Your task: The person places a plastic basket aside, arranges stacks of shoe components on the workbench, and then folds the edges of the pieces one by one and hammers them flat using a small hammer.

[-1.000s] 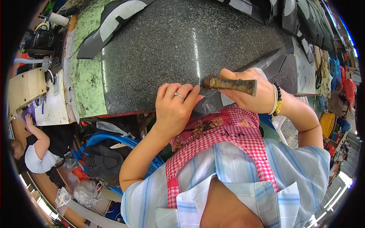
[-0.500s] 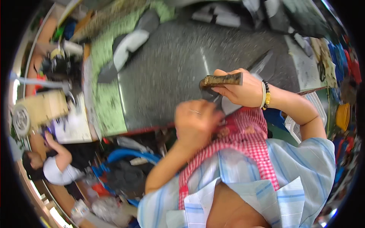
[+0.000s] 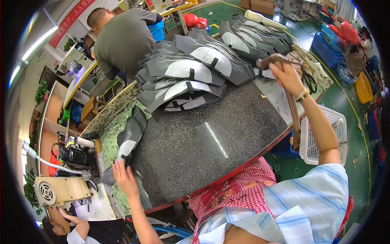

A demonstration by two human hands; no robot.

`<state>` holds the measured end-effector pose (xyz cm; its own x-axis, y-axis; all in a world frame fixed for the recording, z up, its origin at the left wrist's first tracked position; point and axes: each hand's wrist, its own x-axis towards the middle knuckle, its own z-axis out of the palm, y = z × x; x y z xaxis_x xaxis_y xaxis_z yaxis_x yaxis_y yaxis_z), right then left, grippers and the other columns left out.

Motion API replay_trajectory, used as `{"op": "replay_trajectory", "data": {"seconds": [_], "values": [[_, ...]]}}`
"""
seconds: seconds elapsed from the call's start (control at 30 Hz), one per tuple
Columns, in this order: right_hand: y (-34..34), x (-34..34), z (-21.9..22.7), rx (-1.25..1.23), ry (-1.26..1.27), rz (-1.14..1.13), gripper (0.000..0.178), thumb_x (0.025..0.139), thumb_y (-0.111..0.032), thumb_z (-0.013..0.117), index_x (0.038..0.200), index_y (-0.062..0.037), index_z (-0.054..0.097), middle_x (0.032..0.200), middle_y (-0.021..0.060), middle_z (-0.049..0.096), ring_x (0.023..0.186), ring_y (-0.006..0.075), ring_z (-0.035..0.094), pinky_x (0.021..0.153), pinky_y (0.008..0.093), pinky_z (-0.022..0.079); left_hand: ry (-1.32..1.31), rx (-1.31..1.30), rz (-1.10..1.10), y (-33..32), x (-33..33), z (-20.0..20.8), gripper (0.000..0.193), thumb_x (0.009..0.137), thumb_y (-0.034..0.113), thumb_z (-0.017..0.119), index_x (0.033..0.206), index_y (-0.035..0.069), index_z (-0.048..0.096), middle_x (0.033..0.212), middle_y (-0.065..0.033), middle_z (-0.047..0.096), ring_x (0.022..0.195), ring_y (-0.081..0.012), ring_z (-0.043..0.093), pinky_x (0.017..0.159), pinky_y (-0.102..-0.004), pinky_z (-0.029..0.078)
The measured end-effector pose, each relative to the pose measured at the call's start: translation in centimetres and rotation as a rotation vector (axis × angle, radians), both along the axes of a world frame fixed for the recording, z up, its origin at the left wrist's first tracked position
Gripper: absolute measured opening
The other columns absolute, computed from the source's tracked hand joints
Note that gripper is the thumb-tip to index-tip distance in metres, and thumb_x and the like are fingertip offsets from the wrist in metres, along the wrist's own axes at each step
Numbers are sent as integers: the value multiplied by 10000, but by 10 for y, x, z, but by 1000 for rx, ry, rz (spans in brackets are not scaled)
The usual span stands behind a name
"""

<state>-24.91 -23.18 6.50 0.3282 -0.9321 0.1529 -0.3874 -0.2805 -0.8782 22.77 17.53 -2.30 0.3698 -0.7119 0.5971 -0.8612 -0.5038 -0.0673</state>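
At the right end of the stone-topped table, my right hand [image 3: 288, 77] is raised and closed around a hammer [image 3: 292, 110]. Its metal head lies across the top of the hand, and the long handle hangs down past the wrist. On the left side of the table, my left hand [image 3: 125, 179] reaches out with fingers extended, against a dark grey curved piece [image 3: 134, 126] with a white patch. Whether the fingertips press on that piece or only rest by it I cannot tell. Several similar grey pieces with white curved patches [image 3: 185, 70] are heaped along the far side.
A dark speckled slab [image 3: 199, 150] covers the middle of the table. Scissors [image 3: 309, 81] lie at its right end, with a white plastic basket [image 3: 325, 134] below. A beige machine [image 3: 61, 191] stands left. One person [image 3: 126, 38] works beyond the table, another [image 3: 71, 225] at lower left.
My left hand has gone from near my apron to the table's left side. The right hand has moved outward and up with the hammer. The view now takes in more of the far side.
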Motion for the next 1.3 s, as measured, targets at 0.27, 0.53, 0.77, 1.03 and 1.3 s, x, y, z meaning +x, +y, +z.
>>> {"op": "replay_trajectory", "data": {"seconds": [0.27,0.53,0.77,1.03,1.3], "values": [[-158,108,-26,-482,350,-15,482,627,-454,773,801,-13,688,787,175,700,765,317,693,722,406,542,-5,-89,-908,-342,-173,103,545,870,283,682,1316,18,512,1407,-170,509,1338,-330,446,1104,-433,341],[-138,138,-38,-387,419,-155,558,671,-410,776,1103,-86,635,957,176,677,928,354,666,793,448,536,-170,355,-967,-407,-217,122,394,734,156,716,1082,19,593,1074,-179,666,1066,-319,629,959,-406,452],[-116,113,-39,-546,351,-169,408,896,-404,602,1195,-127,576,961,218,677,903,430,653,779,494,534,822,207,-980,-209,-244,89,364,744,181,803,1065,81,663,764,-69,583,652,-187,580,577,-309,453],[107,60,-45,-296,342,1046,243,948,-282,559,1040,-103,696,843,138,683,755,254,687,690,368,549,1023,525,-376,-97,-172,34,361,740,226,800,1008,14,685,851,-138,692,789,-235,681,704,-333,522],[161,67,-41,-35,608,1008,416,784,-307,766,1027,-80,517,824,147,649,748,375,666,618,440,524,1281,482,-578,-165,-198,3,263,769,135,748,987,-9,714,904,-146,723,759,-220,707,701,-314,542]]}}
